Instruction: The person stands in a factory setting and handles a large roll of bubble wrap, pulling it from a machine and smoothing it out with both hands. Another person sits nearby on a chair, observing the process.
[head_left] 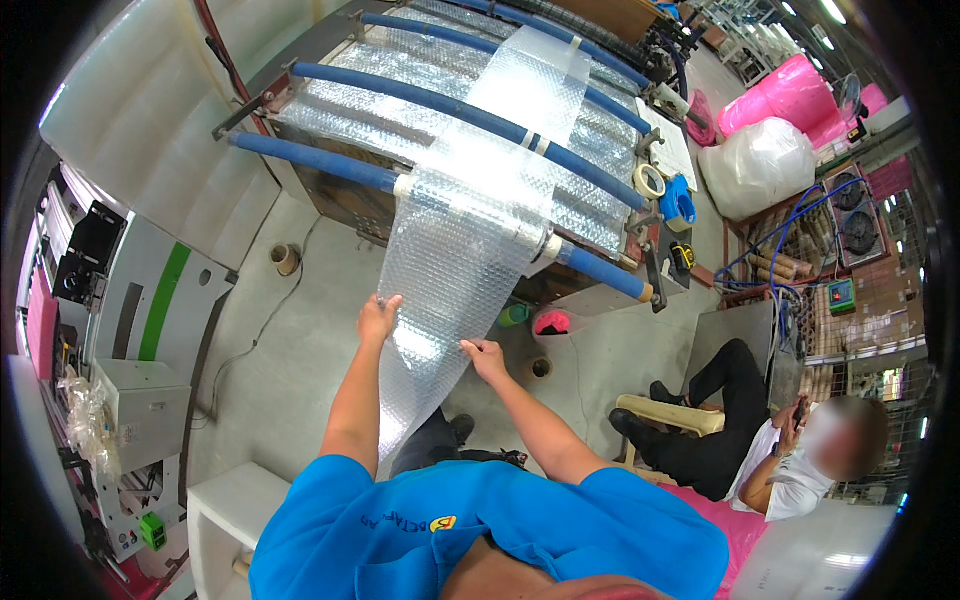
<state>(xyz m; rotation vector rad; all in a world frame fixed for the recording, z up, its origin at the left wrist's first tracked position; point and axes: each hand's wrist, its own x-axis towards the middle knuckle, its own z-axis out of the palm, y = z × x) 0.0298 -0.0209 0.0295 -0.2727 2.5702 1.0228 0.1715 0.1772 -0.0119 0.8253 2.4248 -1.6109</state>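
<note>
A long clear strip of bubble wrap (455, 255) runs from the machine's far blue bars down toward my body, narrowing to a folded tail against my shirt. My left hand (377, 319) is closed on the strip's left edge, the thumb on top. On the right edge, a little nearer to me, my right hand (485, 360) pinches the film between thumb and fingers. Just beyond my hands, the strip passes over the nearest blue roller (318, 160). Wider silvery bubble film (370, 115) lies beneath the bars.
At right stand a tape roll (649, 181), a blue tape dispenser (678, 204) and a yellow tape measure (683, 257). A person (745, 430) sits on a bench (670, 414) at right. A cable (262, 345) crosses the floor at left. Pink film rolls (780, 100) stand behind.
</note>
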